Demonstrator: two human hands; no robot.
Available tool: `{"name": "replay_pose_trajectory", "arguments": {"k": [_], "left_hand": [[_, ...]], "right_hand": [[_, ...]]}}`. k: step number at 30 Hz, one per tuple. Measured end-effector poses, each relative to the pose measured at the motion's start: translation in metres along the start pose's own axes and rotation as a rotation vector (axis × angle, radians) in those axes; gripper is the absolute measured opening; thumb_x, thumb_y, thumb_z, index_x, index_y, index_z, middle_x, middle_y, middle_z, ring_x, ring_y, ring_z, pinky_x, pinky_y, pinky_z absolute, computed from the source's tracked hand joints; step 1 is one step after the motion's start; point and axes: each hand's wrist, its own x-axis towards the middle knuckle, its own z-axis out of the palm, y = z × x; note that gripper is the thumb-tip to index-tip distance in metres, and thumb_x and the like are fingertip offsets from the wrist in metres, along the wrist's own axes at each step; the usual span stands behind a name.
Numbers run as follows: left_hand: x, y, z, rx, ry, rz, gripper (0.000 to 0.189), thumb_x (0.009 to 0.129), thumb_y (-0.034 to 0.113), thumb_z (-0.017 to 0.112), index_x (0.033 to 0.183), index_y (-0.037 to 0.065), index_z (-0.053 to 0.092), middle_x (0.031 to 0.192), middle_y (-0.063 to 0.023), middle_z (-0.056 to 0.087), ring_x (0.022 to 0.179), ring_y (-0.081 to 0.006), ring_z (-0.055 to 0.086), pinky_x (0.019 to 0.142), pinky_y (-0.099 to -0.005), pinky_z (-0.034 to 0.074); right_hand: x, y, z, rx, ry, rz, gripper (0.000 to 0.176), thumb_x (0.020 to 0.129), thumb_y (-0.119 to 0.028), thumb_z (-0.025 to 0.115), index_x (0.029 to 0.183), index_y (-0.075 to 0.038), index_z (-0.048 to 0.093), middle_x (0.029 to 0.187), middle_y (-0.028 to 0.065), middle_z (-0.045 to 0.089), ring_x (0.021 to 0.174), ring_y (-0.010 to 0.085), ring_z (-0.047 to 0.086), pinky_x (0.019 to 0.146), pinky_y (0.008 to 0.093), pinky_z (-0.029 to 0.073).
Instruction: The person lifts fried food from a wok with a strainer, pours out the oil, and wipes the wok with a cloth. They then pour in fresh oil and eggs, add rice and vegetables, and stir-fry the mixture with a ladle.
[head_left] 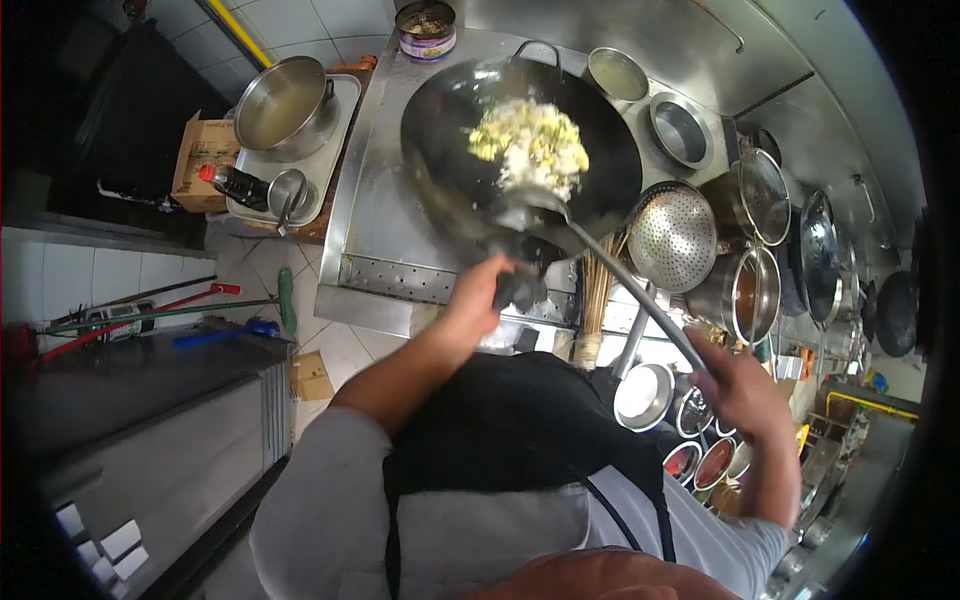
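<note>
A large black wok sits on the steel stove, tilted and slightly blurred at its near side. In it lies a pile of fried rice with yellow and green bits. My left hand is closed at the wok's near edge, around a dark cloth that hides the grip there. My right hand is wrapped round the long handle of a ladle. The ladle's bowl is inside the wok, at the near side of the rice.
Right of the wok are a perforated strainer, a bamboo brush and several metal pots. A pot of liquid and a dark bottle stand on a tray at left. An open can is behind.
</note>
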Motion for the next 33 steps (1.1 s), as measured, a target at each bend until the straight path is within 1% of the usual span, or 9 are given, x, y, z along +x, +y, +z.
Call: {"name": "replay_pose_trajectory", "arguments": {"k": [5,12,17,20,21,26,27,30,33], "left_hand": [[-0.043,0.015,0.027,0.003,0.066,-0.081,0.017,0.082,0.013,0.059,0.094,0.001,0.062,0.088,-0.0099,0.065,0.080,-0.0228,0.066,0.075,-0.0369,0.055],[-0.042,-0.040,-0.050,0.168,0.108,0.195,0.030,0.086,0.009,0.047,0.105,-0.008,0.063,0.101,-0.0164,0.067,0.099,-0.0284,0.065,0.086,-0.0407,0.053],[-0.023,0.020,-0.007,0.236,-0.029,-0.020,0.032,0.087,0.012,0.047,0.104,-0.009,0.063,0.099,-0.0207,0.067,0.083,-0.0314,0.068,0.073,-0.0448,0.057],[-0.015,0.012,-0.007,0.060,-0.003,-0.009,0.013,0.080,0.013,0.060,0.081,0.002,0.064,0.077,-0.0065,0.062,0.071,-0.0175,0.063,0.061,-0.0334,0.049],[-0.013,0.008,-0.006,0.037,-0.026,0.049,0.014,0.081,0.015,0.060,0.080,0.002,0.064,0.075,-0.0063,0.062,0.069,-0.0170,0.062,0.060,-0.0321,0.048],[-0.004,0.008,-0.023,0.230,-0.071,-0.022,0.016,0.083,0.014,0.058,0.088,0.000,0.065,0.083,-0.0083,0.065,0.074,-0.0206,0.064,0.065,-0.0350,0.051],[-0.009,-0.013,-0.041,0.177,-0.004,0.016,0.017,0.084,0.013,0.056,0.090,0.000,0.065,0.085,-0.0093,0.066,0.076,-0.0210,0.065,0.067,-0.0347,0.052],[-0.044,-0.011,-0.004,0.036,0.148,0.168,0.021,0.086,0.012,0.052,0.095,-0.001,0.066,0.091,-0.0112,0.068,0.079,-0.0206,0.066,0.071,-0.0331,0.053],[0.007,0.000,-0.024,0.080,-0.059,-0.011,0.016,0.083,0.009,0.056,0.089,-0.003,0.064,0.081,-0.0094,0.065,0.073,-0.0205,0.065,0.065,-0.0353,0.053]], "right_hand": [[0.018,-0.020,0.029,-0.053,0.019,0.102,0.057,0.088,-0.018,0.062,0.142,-0.015,0.043,0.076,0.0274,0.061,0.075,0.0444,0.061,0.067,0.0490,0.047],[0.087,-0.005,0.124,0.094,0.320,0.050,0.060,0.092,-0.018,0.056,0.147,-0.014,0.032,0.094,0.0243,0.065,0.081,0.0422,0.063,0.074,0.0507,0.048],[0.028,-0.012,0.077,0.314,0.253,0.055,0.053,0.089,-0.014,0.061,0.140,-0.018,0.047,0.073,0.0216,0.060,0.065,0.0332,0.059,0.066,0.0364,0.047],[0.024,-0.014,0.077,0.205,0.244,-0.051,0.054,0.089,-0.015,0.060,0.141,-0.017,0.046,0.076,0.0225,0.063,0.073,0.0378,0.065,0.071,0.0426,0.050],[0.032,-0.022,0.077,0.127,0.165,0.013,0.058,0.088,-0.015,0.062,0.143,-0.015,0.042,0.092,0.0261,0.065,0.088,0.0418,0.064,0.077,0.0450,0.049],[0.104,-0.031,0.119,0.233,0.311,0.124,0.058,0.090,-0.015,0.060,0.144,-0.016,0.039,0.092,0.0273,0.064,0.087,0.0429,0.063,0.076,0.0447,0.049],[0.101,-0.029,0.125,0.383,0.411,0.049,0.057,0.091,-0.013,0.058,0.145,-0.017,0.040,0.084,0.0230,0.066,0.080,0.0370,0.066,0.072,0.0434,0.049],[0.072,-0.020,0.102,1.304,0.039,0.052,0.051,0.090,-0.019,0.058,0.137,-0.003,0.047,0.105,0.0228,0.063,0.092,0.0370,0.065,0.079,0.0429,0.055],[0.073,-0.003,0.082,1.886,0.007,-0.469,0.058,0.079,-0.024,0.058,0.128,0.006,0.049,0.109,0.0258,0.058,0.100,0.0385,0.061,0.083,0.0422,0.055]]}}
